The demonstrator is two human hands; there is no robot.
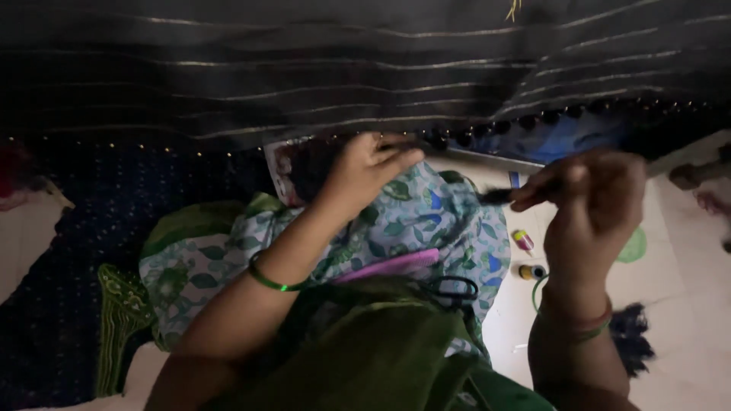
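A dark cloth with thin gold stripes (320,68) hangs across the top of the view, its lower edge trimmed with small black tassels (487,133). My left hand (365,171) pinches that edge near the middle, above a leaf-printed cloth (426,221) on my lap. My right hand (590,202) is off to the right, fingers closed on a small dark tuft of thread (499,196) that points left toward the edge. A green bangle (270,280) circles my left wrist.
A pink comb (392,265) and black scissors (453,291) lie on my lap. Small thread spools (525,255) and a green ring sit on the pale floor (678,304) to the right, by a dark thread bundle (632,335). A dark dotted fabric (84,251) spreads at left.
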